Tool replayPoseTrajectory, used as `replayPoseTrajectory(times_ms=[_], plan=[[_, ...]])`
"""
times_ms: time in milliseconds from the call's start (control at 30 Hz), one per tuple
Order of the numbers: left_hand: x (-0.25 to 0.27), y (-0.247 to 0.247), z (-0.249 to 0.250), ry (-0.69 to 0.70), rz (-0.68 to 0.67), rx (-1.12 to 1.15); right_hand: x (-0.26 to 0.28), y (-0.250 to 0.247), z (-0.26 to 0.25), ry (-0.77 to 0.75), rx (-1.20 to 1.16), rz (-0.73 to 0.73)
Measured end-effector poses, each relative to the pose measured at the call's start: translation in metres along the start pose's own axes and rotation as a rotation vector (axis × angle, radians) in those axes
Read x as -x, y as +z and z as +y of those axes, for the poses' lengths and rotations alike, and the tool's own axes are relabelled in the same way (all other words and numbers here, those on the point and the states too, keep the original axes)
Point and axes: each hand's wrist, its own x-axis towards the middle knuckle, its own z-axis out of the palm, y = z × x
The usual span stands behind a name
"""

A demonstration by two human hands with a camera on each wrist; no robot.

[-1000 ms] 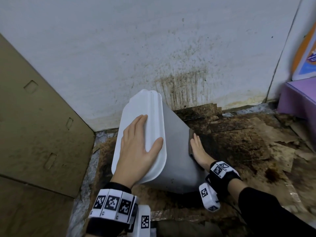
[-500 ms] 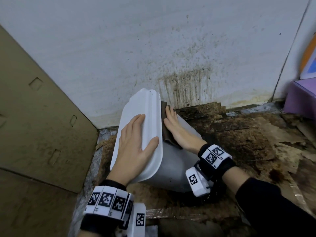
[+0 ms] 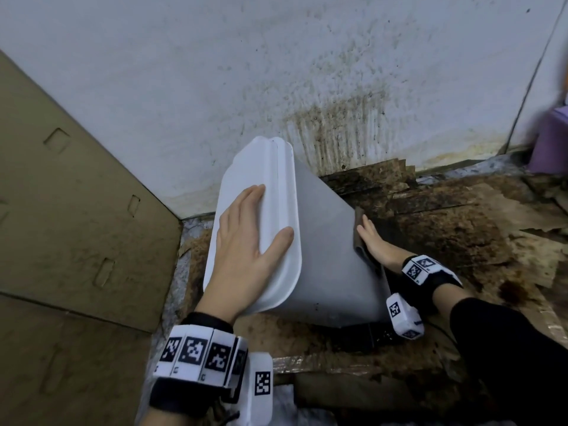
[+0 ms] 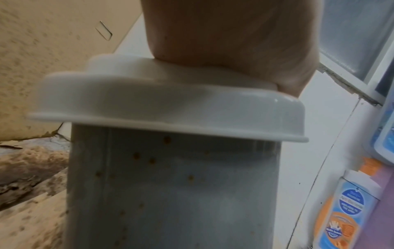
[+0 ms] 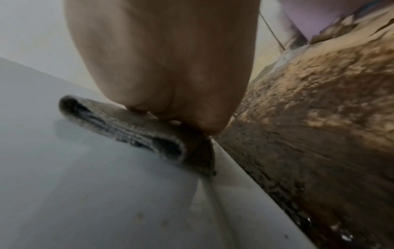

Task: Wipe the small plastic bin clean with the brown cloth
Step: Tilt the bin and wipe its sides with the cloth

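Note:
A small grey plastic bin (image 3: 322, 259) with a white lid (image 3: 270, 186) leans tilted on the stained floor by the wall. My left hand (image 3: 246, 238) lies flat on the lid, fingers straight, thumb at the lid's edge. My right hand (image 3: 373, 241) presses the folded brown cloth (image 3: 358, 232) flat against the bin's right side, low near its base. In the right wrist view the cloth (image 5: 136, 128) sits folded under my palm on the grey wall (image 5: 85, 185). The left wrist view shows the lid (image 4: 149, 109) and small brown specks on the bin's side (image 4: 170, 193).
Cardboard sheets (image 3: 76, 226) stand at the left. The white wall (image 3: 276, 72) behind is spattered with brown stains. Wet, dirty cardboard (image 3: 461, 235) covers the floor at the right. A purple box (image 3: 550, 142) sits at far right, with bottles (image 4: 345, 210) beside it.
My right hand with the cloth slid from the top of the bin's side, near the lid, back down to the lower part by the base. The left hand stayed on the lid.

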Motion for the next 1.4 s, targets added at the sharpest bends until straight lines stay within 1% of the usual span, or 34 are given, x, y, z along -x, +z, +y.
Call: replayPoseTrajectory(times_ms=[100,200,267,333,433,467,500,600,700,767,900,967,1033,1100,1167,1200,1300,1400], plan=[[0.0,0.001,0.001,-0.006,0.007,-0.004,0.008,0.005,-0.006,-0.019,-0.017,0.05],[0.0,0.0,0.0,-0.009,0.013,-0.007,0.024,0.014,-0.022,-0.039,0.014,0.061],[-0.001,-0.001,-0.001,-0.011,0.019,-0.003,0.037,0.021,-0.032,-0.068,-0.034,0.111],[-0.001,-0.001,-0.003,-0.011,0.024,0.005,0.051,0.029,-0.048,-0.174,-0.043,0.12],[-0.001,-0.002,-0.005,-0.017,0.029,0.007,0.083,0.051,-0.077,-0.463,0.088,0.132],[0.0,-0.003,-0.005,-0.021,0.027,0.009,0.091,0.058,-0.085,-0.528,0.108,0.122],[0.0,-0.003,-0.005,-0.024,0.023,0.009,0.095,0.063,-0.09,-0.561,0.085,0.119],[0.001,-0.004,-0.005,-0.029,0.014,0.011,0.089,0.066,-0.082,-0.571,0.002,0.134],[0.002,-0.004,-0.006,-0.024,0.012,0.0,0.077,0.06,-0.056,-0.565,0.036,0.136],[0.002,-0.005,-0.008,-0.029,0.017,0.003,0.07,0.052,-0.034,-0.48,0.046,0.143],[0.003,-0.006,-0.009,-0.037,0.018,0.013,0.071,0.039,0.007,-0.254,0.096,0.146],[0.003,-0.005,-0.006,-0.025,0.015,0.006,0.073,0.039,0.016,-0.193,0.063,0.179],[0.003,-0.003,-0.003,-0.019,0.023,0.001,0.07,0.042,0.014,-0.173,0.019,0.208],[0.003,-0.003,0.0,-0.019,0.02,-0.006,0.071,0.047,0.006,-0.177,0.019,0.211],[0.002,-0.003,-0.001,-0.026,0.018,-0.007,0.078,0.056,-0.008,-0.217,0.011,0.217],[0.002,-0.003,-0.001,-0.028,0.02,-0.008,0.084,0.06,-0.019,-0.26,-0.002,0.218],[0.0,-0.004,-0.001,-0.026,0.026,-0.002,0.104,0.072,-0.06,-0.46,0.01,0.191],[0.001,-0.003,-0.001,-0.03,0.03,-0.016,0.129,0.084,-0.088,-0.564,0.016,0.165]])
